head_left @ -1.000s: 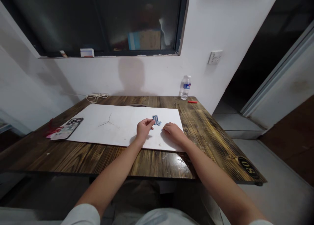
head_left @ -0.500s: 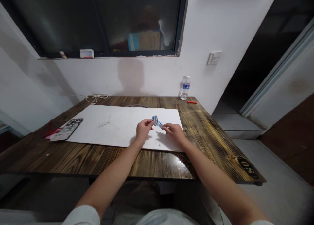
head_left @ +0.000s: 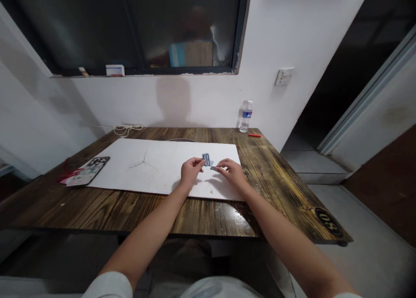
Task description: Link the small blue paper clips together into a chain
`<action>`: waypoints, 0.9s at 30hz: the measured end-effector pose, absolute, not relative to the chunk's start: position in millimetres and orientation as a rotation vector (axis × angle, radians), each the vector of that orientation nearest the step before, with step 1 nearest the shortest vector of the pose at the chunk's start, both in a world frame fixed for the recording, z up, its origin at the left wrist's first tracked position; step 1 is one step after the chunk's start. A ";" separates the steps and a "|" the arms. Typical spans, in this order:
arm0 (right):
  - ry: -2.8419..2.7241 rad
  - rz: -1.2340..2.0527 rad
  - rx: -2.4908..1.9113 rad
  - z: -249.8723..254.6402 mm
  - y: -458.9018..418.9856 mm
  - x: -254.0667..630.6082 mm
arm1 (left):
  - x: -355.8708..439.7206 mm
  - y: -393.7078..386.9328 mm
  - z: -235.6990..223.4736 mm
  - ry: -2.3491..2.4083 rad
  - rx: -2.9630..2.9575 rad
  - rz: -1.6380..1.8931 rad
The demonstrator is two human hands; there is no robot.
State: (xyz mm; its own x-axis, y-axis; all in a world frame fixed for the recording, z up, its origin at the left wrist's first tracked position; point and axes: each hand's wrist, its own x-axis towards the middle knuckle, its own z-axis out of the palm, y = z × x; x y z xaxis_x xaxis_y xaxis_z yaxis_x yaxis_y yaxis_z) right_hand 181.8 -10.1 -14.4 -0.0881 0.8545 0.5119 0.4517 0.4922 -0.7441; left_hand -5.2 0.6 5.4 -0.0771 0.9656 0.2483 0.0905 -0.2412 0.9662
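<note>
My left hand [head_left: 191, 172] is closed in a pinch on small blue-and-white cards [head_left: 206, 157], held up above the right part of a white board [head_left: 169, 163]. They are fanned, one upright and others slanting out to the right; their print is too small to read. Just to the right, my right hand [head_left: 233, 172] pinches one small flat card [head_left: 213, 168] that looks darker, between thumb and fingertips. Its tip comes close to the fanned cards; whether they touch I cannot tell. Both hands cast shadows on the board.
On the board lies a thin three-armed dark strand [head_left: 144, 161]. A patterned dark-edged case [head_left: 92, 170] overlaps its left end. Along the back of the wooden table [head_left: 276, 194] are a coiled white cable [head_left: 128, 127], a water bottle [head_left: 246, 116] and a red stick-like object [head_left: 255, 135].
My right hand has risen from the board to beside the fanned cards, and a small dark card now shows in its fingers. My left hand stays in place.
</note>
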 end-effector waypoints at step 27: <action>-1.338 1.063 -1.187 -17.6 -11.8 171.6 | -2.2 -7.5 3.0 1.206 1.700 0.972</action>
State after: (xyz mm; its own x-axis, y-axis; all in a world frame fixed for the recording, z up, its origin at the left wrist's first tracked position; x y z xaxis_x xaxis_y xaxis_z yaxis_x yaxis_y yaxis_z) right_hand 171.6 -11.8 -17.6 -0.0041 0.9918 0.1276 0.1000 0.1273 -0.9868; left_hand -2.2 -7.5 3.0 0.2441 0.9610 0.1296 0.3307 -0.2081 0.9205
